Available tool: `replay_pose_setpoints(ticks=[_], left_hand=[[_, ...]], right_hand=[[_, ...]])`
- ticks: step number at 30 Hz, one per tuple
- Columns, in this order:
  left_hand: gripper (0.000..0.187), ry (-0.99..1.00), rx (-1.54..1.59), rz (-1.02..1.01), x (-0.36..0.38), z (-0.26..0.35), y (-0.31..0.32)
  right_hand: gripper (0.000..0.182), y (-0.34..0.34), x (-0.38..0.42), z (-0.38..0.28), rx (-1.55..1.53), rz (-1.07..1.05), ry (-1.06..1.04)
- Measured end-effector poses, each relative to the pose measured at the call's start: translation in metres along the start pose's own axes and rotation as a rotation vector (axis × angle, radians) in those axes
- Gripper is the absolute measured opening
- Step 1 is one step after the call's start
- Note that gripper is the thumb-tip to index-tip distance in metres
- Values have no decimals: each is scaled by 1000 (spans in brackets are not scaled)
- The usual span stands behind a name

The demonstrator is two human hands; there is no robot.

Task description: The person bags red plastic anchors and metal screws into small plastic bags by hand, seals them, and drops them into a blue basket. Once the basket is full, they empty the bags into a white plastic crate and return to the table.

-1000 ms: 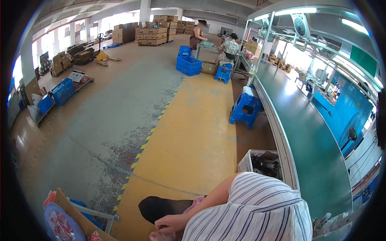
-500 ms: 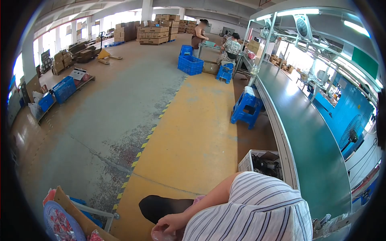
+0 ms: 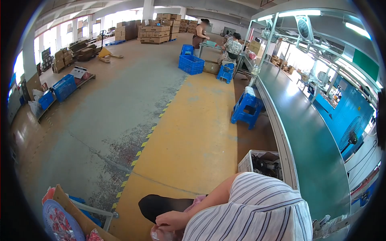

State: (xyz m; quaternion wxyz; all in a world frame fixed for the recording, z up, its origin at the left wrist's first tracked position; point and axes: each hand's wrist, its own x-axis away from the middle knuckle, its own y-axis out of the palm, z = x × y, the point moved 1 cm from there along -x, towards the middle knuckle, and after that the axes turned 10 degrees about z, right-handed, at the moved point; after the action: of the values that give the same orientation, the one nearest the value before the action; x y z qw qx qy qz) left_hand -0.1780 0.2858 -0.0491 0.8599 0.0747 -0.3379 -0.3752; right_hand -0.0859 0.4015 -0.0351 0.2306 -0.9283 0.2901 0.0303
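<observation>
My right hand (image 3: pixel 171 220) is at the bottom centre, its fingers bent together around clear plastic (image 3: pixel 165 234). Below it, a small skin-coloured part of my left hand (image 3: pixel 154 231) shows at the lower edge; its fingers are mostly hidden beneath the right hand and the plastic. A black-covered leg (image 3: pixel 165 205) lies just beyond the hands. At the lower left, a round lilac basket (image 3: pixel 50 209) holds red-and-white small packets (image 3: pixel 62 225), beside a cardboard edge (image 3: pixel 72 211).
A green conveyor (image 3: pixel 305 140) runs along the right. Blue stools (image 3: pixel 246 108) and a white crate (image 3: pixel 246 162) stand beside it. Farther back are a blue crate (image 3: pixel 190 65), two people (image 3: pixel 200 34) at a table, stacked cartons (image 3: pixel 155 34) and a yellow pallet jack (image 3: pixel 105 53).
My right hand has tilted and shifted slightly upward, its fingers now less separated over the plastic. The rest of the view is nearly the same.
</observation>
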Motion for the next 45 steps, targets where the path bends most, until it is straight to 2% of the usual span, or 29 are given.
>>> replay_pose_setpoints(ticks=[4, 10, 22, 28, 31, 40, 45], left_hand=[[49, -3, -3, 0, 0, 0, -1], [49, -3, -9, 8, 1, 0, 0], [48, 7, 4, -1, 7, -2, -6], [47, 11, 11, 20, 3, -1, -5], [47, 5, 9, 27, 4, -2, -7], [46, 5, 5, 28, 3, -2, -5], [45, 3, 7, 33, 5, -5, -6]], right_hand=[[19, -2, 1, -5, 9, 65, 22], [20, -8, -2, -22, -47, -48, 137], [17, -10, -4, -15, -121, 39, 134], [22, -7, -7, -21, -96, -110, 227], [20, -2, -5, -10, -28, -114, 149], [15, -3, -2, -8, -31, -93, 96], [16, -5, -1, -13, -51, -81, 147]])
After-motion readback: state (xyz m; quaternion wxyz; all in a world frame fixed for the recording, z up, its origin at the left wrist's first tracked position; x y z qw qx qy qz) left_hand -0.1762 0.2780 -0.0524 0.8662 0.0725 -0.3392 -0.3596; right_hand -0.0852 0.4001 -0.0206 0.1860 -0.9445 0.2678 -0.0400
